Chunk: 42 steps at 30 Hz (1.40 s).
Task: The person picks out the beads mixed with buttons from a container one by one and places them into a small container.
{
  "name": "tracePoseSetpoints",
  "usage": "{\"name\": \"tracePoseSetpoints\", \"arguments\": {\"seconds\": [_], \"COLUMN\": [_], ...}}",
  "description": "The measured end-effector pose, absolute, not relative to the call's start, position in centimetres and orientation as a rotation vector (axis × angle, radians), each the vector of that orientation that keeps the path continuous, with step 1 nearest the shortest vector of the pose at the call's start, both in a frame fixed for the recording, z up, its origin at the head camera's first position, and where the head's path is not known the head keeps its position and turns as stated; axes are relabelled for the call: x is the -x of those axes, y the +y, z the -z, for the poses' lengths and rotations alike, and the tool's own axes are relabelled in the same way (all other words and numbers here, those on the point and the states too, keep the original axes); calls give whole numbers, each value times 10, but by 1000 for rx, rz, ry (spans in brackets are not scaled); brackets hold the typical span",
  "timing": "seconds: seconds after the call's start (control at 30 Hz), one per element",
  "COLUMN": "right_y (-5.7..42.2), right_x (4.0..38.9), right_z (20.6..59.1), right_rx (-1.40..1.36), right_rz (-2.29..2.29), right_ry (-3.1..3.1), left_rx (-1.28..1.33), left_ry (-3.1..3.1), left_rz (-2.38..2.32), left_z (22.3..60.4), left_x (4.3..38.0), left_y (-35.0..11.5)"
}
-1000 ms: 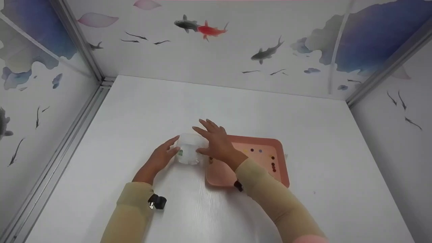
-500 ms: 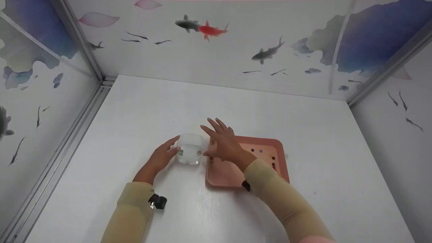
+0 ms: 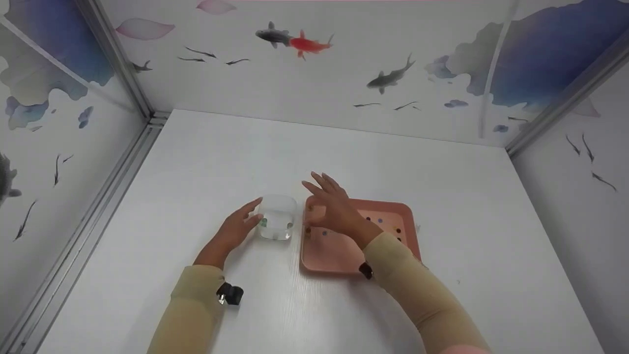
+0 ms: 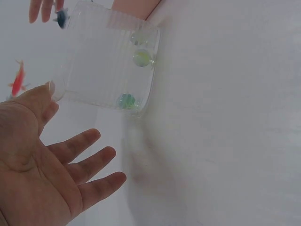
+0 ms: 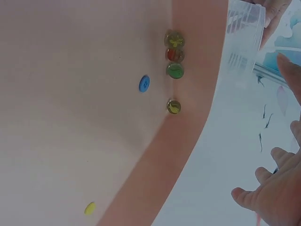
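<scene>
Three marbles (image 4: 141,58) sit in the box (image 3: 278,205). The relaxed left hand (image 3: 231,230) touches it. Spread, the right hand (image 3: 337,209) overhangs the tray (image 3: 334,256)

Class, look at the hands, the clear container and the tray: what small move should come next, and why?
Probably the right hand should lower and pinch the green marble at the tray wall nearest the clear container. That hand is spread and seems to hold nothing, the container already has marbles inside, and the left hand is beside it.
</scene>
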State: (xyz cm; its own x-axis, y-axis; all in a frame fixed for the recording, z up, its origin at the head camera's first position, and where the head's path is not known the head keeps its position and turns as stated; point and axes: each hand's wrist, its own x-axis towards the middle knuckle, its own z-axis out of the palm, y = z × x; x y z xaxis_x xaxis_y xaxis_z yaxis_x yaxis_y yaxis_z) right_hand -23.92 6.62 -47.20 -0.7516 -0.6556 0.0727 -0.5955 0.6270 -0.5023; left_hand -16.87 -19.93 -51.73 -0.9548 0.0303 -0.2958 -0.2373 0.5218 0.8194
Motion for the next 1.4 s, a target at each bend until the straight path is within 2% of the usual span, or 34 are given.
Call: {"name": "tracePoseSetpoints", "arguments": {"seconds": [0.8,1.4], "right_y": [82,88], "right_x": [249,258], "right_z": [479,490], "right_rx": [953,598], "right_rz": [1151,1357], "right_ry": [2574,2499], "left_rx": [186,204], "left_ry": [2474,2488], "left_rz": [-1422,-1406], "left_z": [517,516], "left_x": [168,168], "left_y": [-199,-198]}}
